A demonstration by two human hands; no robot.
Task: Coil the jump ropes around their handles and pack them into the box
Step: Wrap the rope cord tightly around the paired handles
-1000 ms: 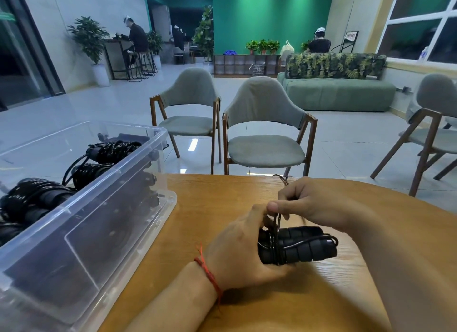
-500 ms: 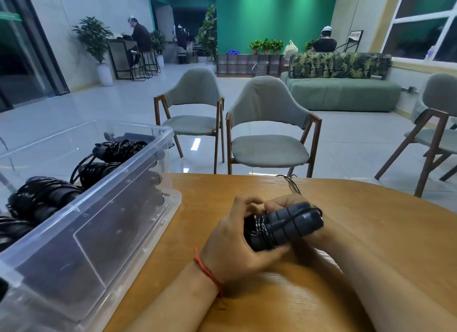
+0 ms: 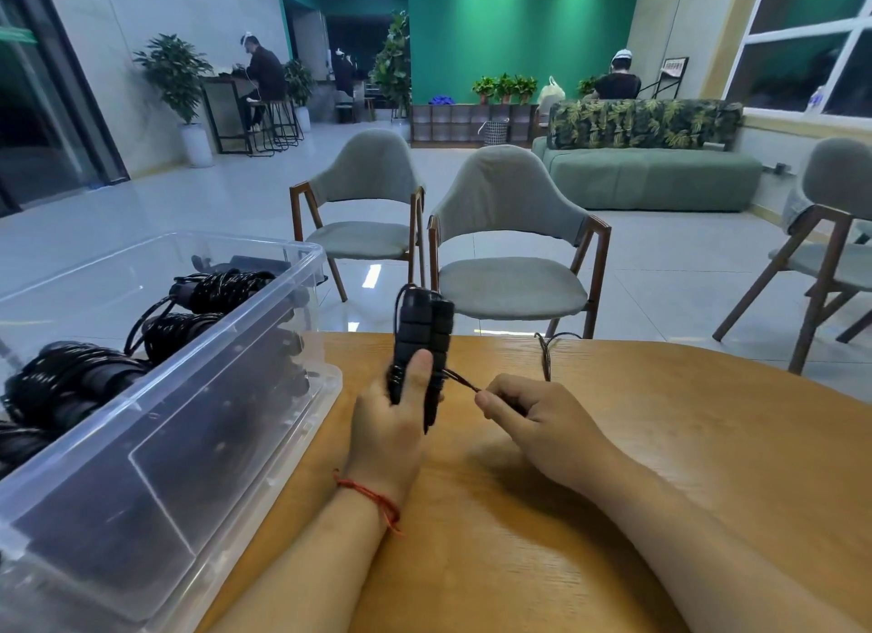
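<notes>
My left hand [image 3: 392, 420] grips a pair of black jump rope handles [image 3: 424, 330], held upright side by side above the wooden table [image 3: 660, 443], thumb pressed on their front. A few turns of thin black rope wrap their lower part. My right hand [image 3: 528, 418] pinches the rope [image 3: 465, 383] just right of the handles, pulling it taut. The rest of the rope [image 3: 546, 354] trails over the table's far edge. The clear plastic box [image 3: 203, 396] stands to the left, holding several coiled black jump ropes [image 3: 198, 311].
Two grey chairs [image 3: 509, 236] stand just beyond the table's far edge, another chair [image 3: 830, 236] at the right. A green sofa [image 3: 651, 175] and seated people are far back.
The handles were lying sideways in both hands; now my left hand holds them upright and higher. My right hand has come off the handles and pulled the rope out to the right.
</notes>
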